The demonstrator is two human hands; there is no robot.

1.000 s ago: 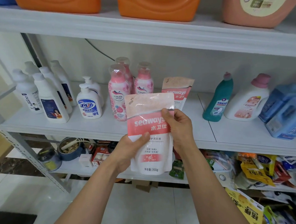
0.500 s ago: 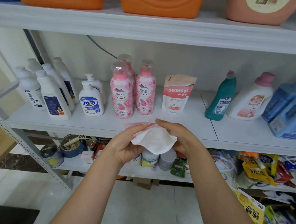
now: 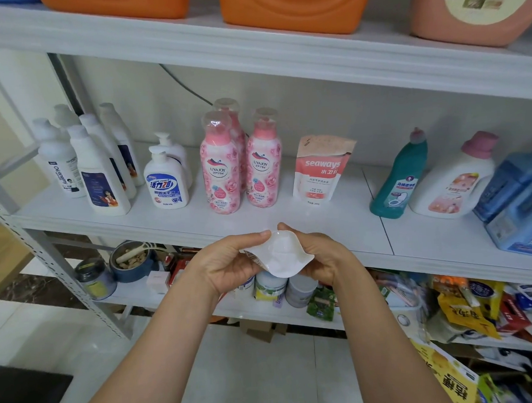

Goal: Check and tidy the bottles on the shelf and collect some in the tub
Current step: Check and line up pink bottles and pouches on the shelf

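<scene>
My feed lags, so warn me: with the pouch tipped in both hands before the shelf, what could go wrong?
The pouch is held only at its sides by the left hand and right hand, base toward the camera; it may slip. Shelved carelessly, it could topple the standing pouch or the tall pink bottles beside it.

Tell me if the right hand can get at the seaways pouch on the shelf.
Likely yes: bare shelf lies before the standing pouch. But the right hand and left hand both hold a second pouch, so it must let go first.
</scene>
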